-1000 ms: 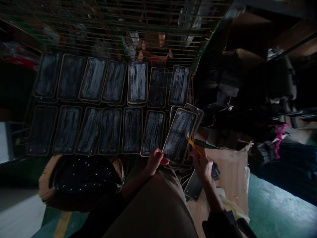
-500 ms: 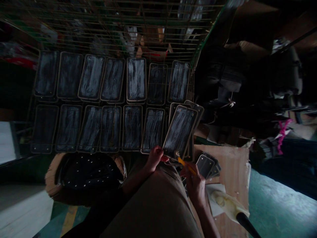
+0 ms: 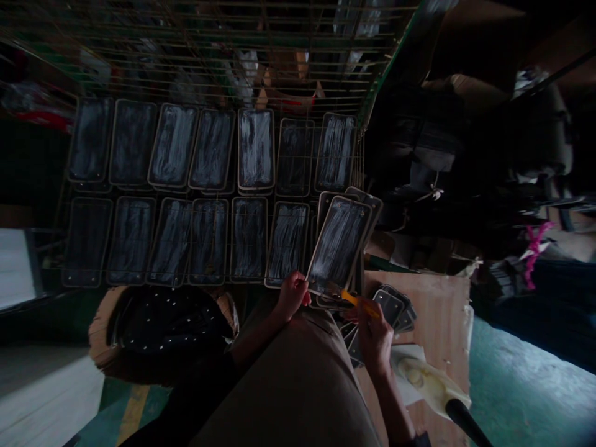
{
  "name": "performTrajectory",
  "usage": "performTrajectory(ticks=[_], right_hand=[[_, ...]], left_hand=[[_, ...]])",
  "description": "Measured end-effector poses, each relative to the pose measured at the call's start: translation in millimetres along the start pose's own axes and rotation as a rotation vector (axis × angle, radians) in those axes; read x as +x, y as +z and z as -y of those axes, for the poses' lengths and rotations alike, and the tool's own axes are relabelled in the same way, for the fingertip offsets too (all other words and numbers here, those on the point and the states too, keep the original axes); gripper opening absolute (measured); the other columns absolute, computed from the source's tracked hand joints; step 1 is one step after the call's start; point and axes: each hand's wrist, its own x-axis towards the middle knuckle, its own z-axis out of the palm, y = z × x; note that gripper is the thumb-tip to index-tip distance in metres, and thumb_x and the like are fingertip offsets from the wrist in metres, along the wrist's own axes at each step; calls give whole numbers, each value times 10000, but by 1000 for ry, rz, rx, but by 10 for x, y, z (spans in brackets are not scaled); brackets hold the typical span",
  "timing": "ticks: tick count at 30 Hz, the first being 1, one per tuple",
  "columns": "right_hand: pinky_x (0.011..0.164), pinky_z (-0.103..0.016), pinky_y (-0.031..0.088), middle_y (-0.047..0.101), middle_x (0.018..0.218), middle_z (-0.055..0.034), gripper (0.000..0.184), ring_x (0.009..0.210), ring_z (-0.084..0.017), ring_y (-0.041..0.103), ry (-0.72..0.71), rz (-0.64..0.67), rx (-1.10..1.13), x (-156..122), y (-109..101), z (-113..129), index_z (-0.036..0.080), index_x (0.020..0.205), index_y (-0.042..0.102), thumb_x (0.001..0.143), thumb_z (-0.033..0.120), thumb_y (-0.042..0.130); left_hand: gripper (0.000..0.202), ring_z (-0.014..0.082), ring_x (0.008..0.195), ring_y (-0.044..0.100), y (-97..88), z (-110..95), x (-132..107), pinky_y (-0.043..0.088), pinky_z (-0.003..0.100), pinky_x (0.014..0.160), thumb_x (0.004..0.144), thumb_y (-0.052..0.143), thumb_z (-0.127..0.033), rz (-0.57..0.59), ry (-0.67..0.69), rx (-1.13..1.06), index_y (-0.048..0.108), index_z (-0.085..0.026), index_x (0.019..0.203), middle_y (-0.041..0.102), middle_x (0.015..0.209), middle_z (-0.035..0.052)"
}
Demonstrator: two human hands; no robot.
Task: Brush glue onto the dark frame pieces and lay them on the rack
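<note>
My left hand [image 3: 292, 295] grips the lower left corner of a dark rectangular panel [image 3: 339, 246] with a pale rim and white smears, held tilted above my lap. My right hand [image 3: 374, 335] is closed on an orange-handled brush [image 3: 357, 302] whose tip touches the panel's bottom edge. More panels are stacked behind the held one.
Two rows of smeared panels [image 3: 209, 192] lie on a wire rack [image 3: 223, 56]. A cardboard sheet [image 3: 437, 310] at right carries small dark panels [image 3: 393, 307] and a pale lump on paper [image 3: 426, 379]. A round basket with dark cloth [image 3: 162, 329] is at left.
My right hand drew the brush down the panel from mid height to its bottom edge, then shifted slightly right. The left hand kept its hold.
</note>
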Motion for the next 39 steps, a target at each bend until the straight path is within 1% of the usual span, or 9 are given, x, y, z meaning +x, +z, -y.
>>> performTrajectory(ticks=[6,12,17,20,23,28,32,34,39], right_hand=[[565,-235,499,704,750,-10,248,627,-152,682,-133,-199,-104,360,-157,180,177,1092,578,986,360,447],[587,-227,482,703,737,-13,296,627,-149,677,-122,-265,-108,725,-66,311,171,1121,550,994,400,413],[540,-228,454,677,678,-1,295,573,-152,650,-71,-145,-162,436,3,269,179,1060,527,991,426,382],[517,-232,455,670,675,-9,304,553,-156,641,-10,-43,-120,199,-61,295,187,1042,522,986,453,386],[536,-239,486,656,654,0,307,548,-154,638,54,46,-41,159,-172,336,194,1031,526,984,466,391],[540,-251,514,661,724,-21,322,593,-168,659,12,-16,55,441,-241,359,199,1044,542,970,488,422],[600,-263,538,655,730,-15,313,634,-170,666,-43,138,151,630,-146,248,208,1066,550,976,477,419],[616,-264,538,648,713,-4,319,624,-162,658,-63,150,171,731,-130,155,204,1082,548,978,476,417],[660,-286,534,669,759,-29,384,677,-169,659,-184,-96,91,1220,-270,32,177,1117,550,980,497,388]], left_hand=[[175,92,330,496,0,14,-13,355,162,365,810,560,-334,14,39,-33,443,-209,842,542,439,-85],[202,150,421,623,53,6,-58,474,212,422,810,560,-344,-9,-11,-72,438,-201,884,628,517,-36],[274,178,426,642,118,-30,-78,505,241,441,779,602,-387,-51,-94,-166,431,-199,879,648,508,-11],[333,183,437,648,120,-33,-90,515,252,458,761,636,-431,-42,-98,-200,439,-196,891,654,515,-5],[367,180,445,650,112,-42,-112,513,249,457,756,651,-460,-37,-79,-196,442,-195,900,651,529,-11],[388,162,446,640,120,-59,-132,513,248,450,751,652,-488,-25,-43,-182,439,-195,889,625,565,-37],[411,165,447,641,129,-39,-106,503,245,435,733,653,-515,-31,-38,-154,449,-195,890,618,580,-37],[381,163,429,629,131,-32,-86,485,237,412,744,637,-496,-34,-42,-118,452,-194,884,611,559,-40],[278,145,373,576,137,-34,-51,422,206,376,772,591,-428,-46,-33,-19,463,-197,856,570,471,-56]])
